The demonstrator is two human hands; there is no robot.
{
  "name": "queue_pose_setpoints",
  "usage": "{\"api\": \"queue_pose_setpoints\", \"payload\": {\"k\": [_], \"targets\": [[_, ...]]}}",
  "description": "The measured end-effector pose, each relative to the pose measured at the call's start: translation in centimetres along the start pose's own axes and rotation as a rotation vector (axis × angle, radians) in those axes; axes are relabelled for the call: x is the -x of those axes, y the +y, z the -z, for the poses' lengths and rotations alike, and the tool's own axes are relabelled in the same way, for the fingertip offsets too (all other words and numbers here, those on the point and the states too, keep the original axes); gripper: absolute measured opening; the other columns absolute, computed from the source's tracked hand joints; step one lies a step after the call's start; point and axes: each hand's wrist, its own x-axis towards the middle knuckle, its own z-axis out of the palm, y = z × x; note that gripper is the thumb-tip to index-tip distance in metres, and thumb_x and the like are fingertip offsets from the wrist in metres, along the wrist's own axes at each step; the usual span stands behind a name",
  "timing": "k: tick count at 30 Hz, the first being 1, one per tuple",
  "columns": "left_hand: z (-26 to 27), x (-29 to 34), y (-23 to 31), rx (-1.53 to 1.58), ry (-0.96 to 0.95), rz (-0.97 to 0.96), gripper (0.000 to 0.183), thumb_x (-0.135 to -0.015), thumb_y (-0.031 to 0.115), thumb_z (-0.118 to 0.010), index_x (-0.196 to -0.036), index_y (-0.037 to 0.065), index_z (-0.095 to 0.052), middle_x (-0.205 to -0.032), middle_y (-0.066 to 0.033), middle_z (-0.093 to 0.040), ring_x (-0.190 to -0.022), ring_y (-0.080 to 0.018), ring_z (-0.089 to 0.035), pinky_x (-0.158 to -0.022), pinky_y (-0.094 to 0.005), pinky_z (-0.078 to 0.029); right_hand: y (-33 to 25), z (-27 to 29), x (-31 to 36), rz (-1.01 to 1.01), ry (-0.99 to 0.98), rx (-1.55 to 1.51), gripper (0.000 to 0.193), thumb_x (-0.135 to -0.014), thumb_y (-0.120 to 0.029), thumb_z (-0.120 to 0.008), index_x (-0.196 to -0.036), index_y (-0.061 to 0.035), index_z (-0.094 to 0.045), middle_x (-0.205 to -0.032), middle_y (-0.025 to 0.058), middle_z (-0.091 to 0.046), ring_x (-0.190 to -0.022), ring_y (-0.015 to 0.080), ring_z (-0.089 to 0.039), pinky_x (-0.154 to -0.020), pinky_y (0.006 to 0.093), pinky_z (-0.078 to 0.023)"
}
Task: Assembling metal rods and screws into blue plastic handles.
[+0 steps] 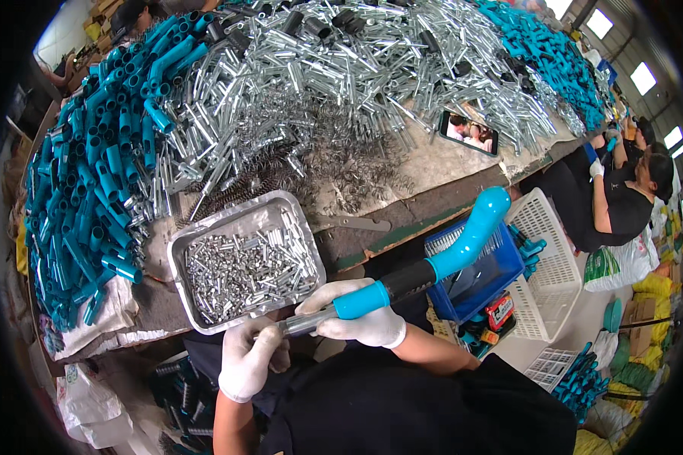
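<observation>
Slanting up to the right in front of me is a tool handle: a curved glossy blue grip [474,231], a black sleeve [410,282], a blue collar [362,300] and a bare metal tube [305,322]. My right hand [364,326], in a white glove, is wrapped round it at the collar from below. Pinched at the lower end of the metal tube is my gloved left hand [250,356]; whether it also holds a small part is hidden by the fingers. Just beyond both hands, a metal tray [180,265] holds many small silvery pins.
Blue tube pieces [102,174] heap at the left, metal rods [341,68] and springs [311,144] across the table. A phone [469,133] lies near the edge. Blue [501,284] and white crates [550,258] stand at right. Co-workers [630,193] sit farther right.
</observation>
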Motion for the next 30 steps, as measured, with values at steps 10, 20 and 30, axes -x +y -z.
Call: {"api": "queue_pose_setpoints", "payload": {"k": [10,20,30], "targets": [[-2.2,0.2,2.7,-0.552,0.204,-0.608,0.019,-0.079,0.005,-0.072,-0.095,-0.002,-0.063,-0.082,-0.0139,-0.068,-0.072,-0.0222,-0.067,-0.067,-0.0314,-0.052,1.1,-0.8,1.0,-0.065,0.118,-0.332,0.032,-0.086,-0.006,-0.069,-0.114,0.0083,-0.062,-0.113,0.0195,-0.068,-0.093,0.0221,-0.07,-0.08,0.033,-0.059],[-0.5,-1.6,1.4,-0.333,-0.067,-0.094,0.041,-0.077,0.001,-0.068,-0.117,-0.003,-0.059,-0.104,-0.0143,-0.065,-0.088,-0.025,-0.065,-0.077,-0.0354,-0.052,1.6,-0.3,1.5,-0.092,0.171,-0.321,0.028,-0.089,-0.003,-0.065,-0.114,0.0076,-0.061,-0.111,0.0177,-0.068,-0.094,0.0223,-0.069,-0.079,0.034,-0.06],[-1.8,-1.8,2.5,-0.493,-0.029,-0.253,0.061,-0.079,0.0,-0.068,-0.137,-0.001,-0.052,-0.103,-0.0154,-0.065,-0.087,-0.0247,-0.064,-0.08,-0.0349,-0.051,1.8,-0.6,1.1,-0.061,0.241,-0.356,0.027,-0.09,-0.007,-0.067,-0.113,0.0065,-0.061,-0.107,0.0162,-0.068,-0.09,0.0197,-0.068,-0.078,0.0328,-0.058]]}}
